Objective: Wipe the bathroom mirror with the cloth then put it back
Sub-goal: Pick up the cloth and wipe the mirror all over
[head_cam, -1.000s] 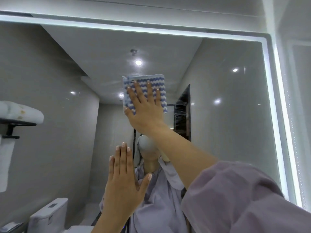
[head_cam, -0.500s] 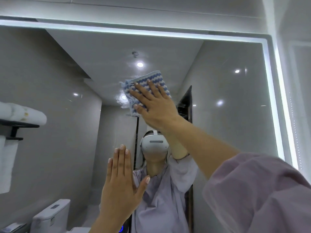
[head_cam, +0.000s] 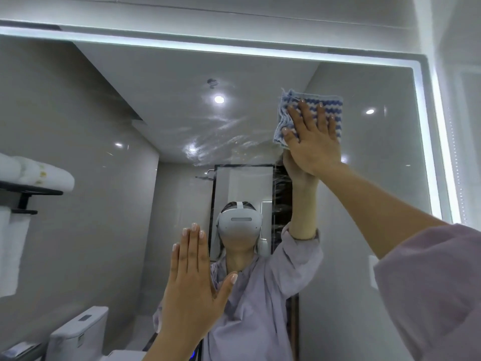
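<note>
The bathroom mirror (head_cam: 377, 183) fills the view, framed by a lit white strip. A folded blue-and-white striped cloth (head_cam: 307, 102) is pressed flat against the upper right part of the glass by my right hand (head_cam: 313, 142), fingers spread over it. My left hand (head_cam: 192, 280) rests flat on the glass lower down, left of centre, fingers together and holding nothing. Wet streaks show on the glass left of the cloth. The mirror shows a person in a lilac shirt wearing a white headset.
The lit strip (head_cam: 429, 142) marks the mirror's right edge, close to the cloth. Reflected in the glass are a toilet (head_cam: 78, 332) at lower left, a black shelf with rolled towels (head_cam: 39, 175) at left, and a dark doorway (head_cam: 244, 183) behind.
My right hand has swept the cloth to the right across the upper glass, leaving wet streaks behind it. My left hand has stayed flat on the mirror.
</note>
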Action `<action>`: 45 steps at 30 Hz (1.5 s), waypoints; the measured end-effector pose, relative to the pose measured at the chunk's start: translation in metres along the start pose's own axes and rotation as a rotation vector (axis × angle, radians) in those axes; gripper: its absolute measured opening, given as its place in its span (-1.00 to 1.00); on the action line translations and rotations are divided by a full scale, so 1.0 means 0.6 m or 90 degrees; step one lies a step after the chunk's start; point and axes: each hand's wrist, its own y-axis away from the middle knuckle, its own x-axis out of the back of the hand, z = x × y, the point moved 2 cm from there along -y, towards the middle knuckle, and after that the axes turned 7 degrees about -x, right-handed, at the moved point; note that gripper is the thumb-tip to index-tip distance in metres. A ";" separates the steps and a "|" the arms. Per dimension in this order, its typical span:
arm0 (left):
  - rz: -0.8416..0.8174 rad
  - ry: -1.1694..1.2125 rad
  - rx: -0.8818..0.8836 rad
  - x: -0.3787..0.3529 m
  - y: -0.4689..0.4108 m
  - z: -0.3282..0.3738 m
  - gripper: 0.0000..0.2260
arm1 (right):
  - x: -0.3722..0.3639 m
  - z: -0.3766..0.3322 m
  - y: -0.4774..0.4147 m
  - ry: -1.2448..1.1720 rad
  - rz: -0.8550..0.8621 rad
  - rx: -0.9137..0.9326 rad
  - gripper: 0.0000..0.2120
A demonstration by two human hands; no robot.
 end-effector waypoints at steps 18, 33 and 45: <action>-0.010 -0.001 0.011 0.005 0.000 0.004 -0.21 | -0.073 -0.255 0.121 -0.016 -0.067 0.240 -0.43; 0.005 -0.025 0.004 0.002 0.000 0.000 -0.18 | -0.069 -0.279 0.140 0.056 -0.072 0.398 -0.47; 0.025 -0.012 -0.005 0.002 0.000 0.000 -0.18 | -0.045 -0.125 0.082 0.074 0.006 0.273 -0.47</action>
